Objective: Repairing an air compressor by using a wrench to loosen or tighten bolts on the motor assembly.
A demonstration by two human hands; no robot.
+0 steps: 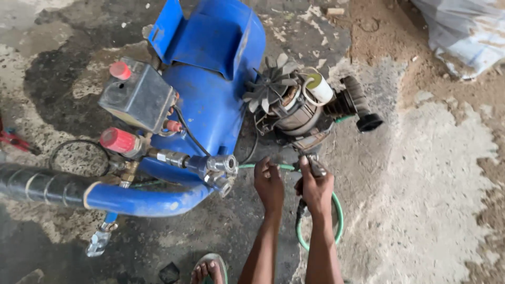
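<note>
A blue air compressor tank (208, 105) lies on the concrete floor, with its motor and pump unit (294, 108) beside it, grey fan blades (269, 87) exposed. My right hand (315, 189) is closed around a dark metal tool (314, 165) whose tip sits at the underside of the motor. My left hand (269, 184) hovers just left of it, fingers curled, close to a green hose (336, 215) that loops under both wrists. I cannot tell whether the left hand touches the hose.
A grey pressure switch box (138, 97) with red knobs and brass valve fittings (221, 168) sits on the tank. The blue handle bar (142, 200) runs left. Red pliers (16, 141) lie far left. My sandalled foot (208, 271) is below; a sack (463, 31) lies top right.
</note>
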